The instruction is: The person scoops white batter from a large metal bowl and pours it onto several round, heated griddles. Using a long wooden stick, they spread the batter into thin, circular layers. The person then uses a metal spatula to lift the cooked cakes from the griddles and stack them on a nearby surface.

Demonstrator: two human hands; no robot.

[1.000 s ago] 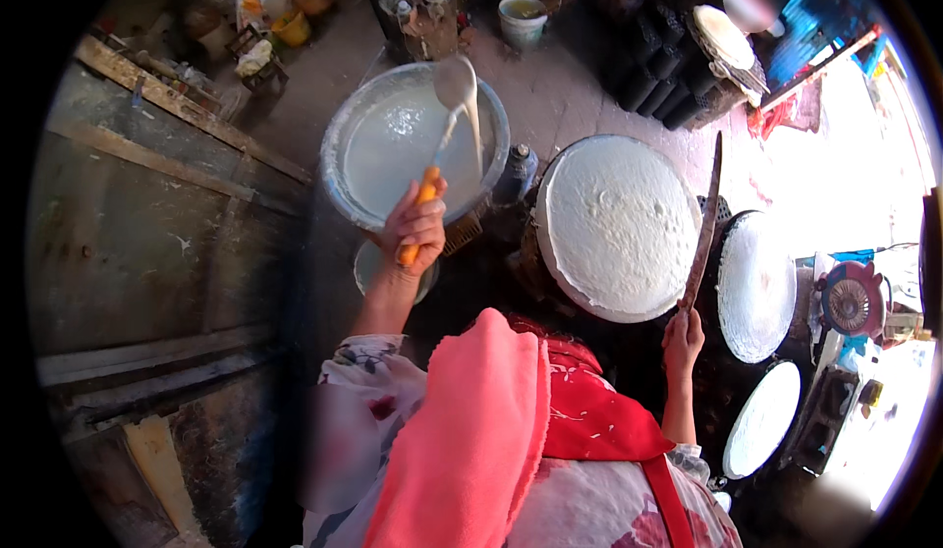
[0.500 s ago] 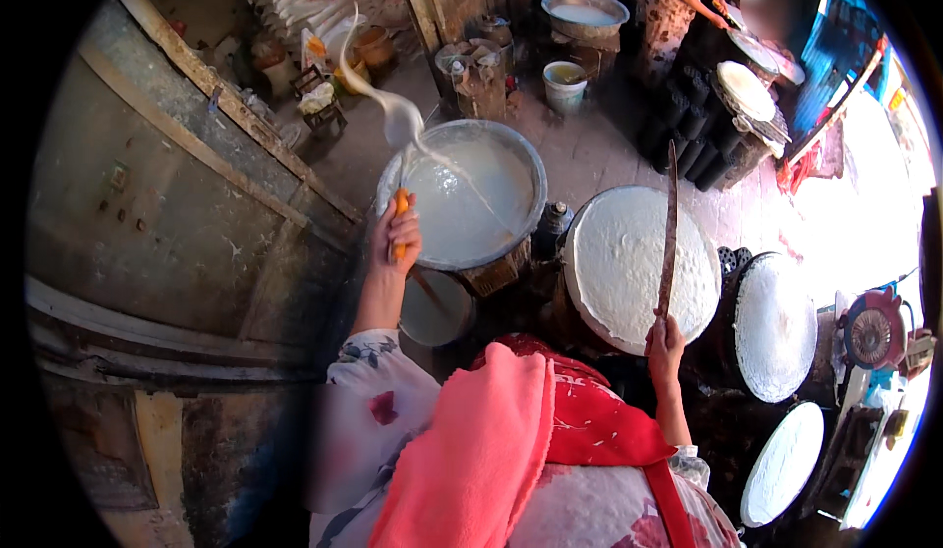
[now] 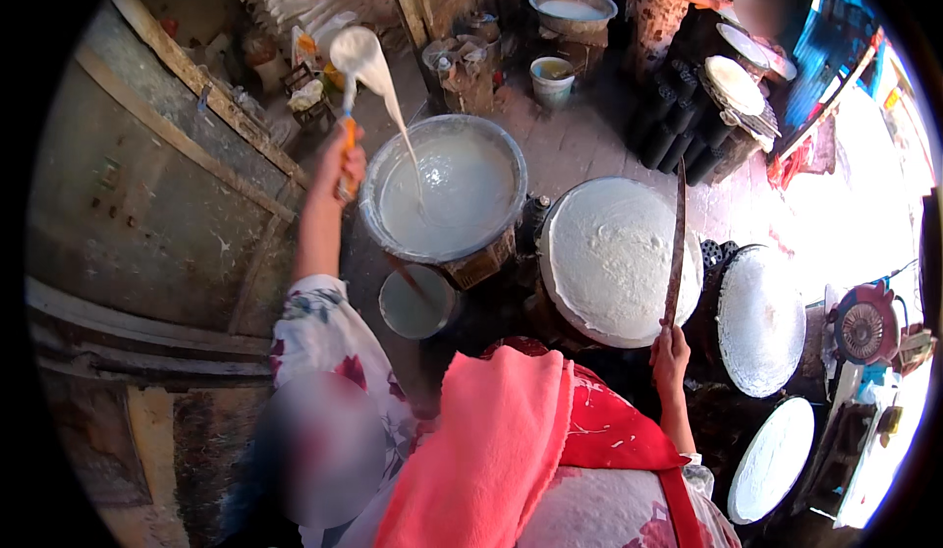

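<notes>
My left hand (image 3: 337, 167) is closed round the orange handle of a ladle (image 3: 355, 51), raised beyond the far left of a wide metal basin (image 3: 367, 216). White batter (image 3: 394, 106) runs from the ladle in a stream down into the basin, which holds more of the same liquid. At the right, my right hand (image 3: 670, 354) grips the near end of a long, narrow, brownish blade (image 3: 677, 253). The blade points away from me over the right side of a round griddle (image 3: 611, 258) covered with a thick, lumpy white layer.
A smaller bucket of pale liquid (image 3: 411, 298) stands before the basin. Two more white-coated round griddles (image 3: 761, 317) are at the right, near a red blower (image 3: 864, 327). Another person (image 3: 663, 18) works at the back right, near stacked black cylinders (image 3: 678, 121). A wall bounds the left.
My left hand has moved left with the ladle; the looping splash of batter has become a falling stream. My right hand still holds the blade over the griddle.
</notes>
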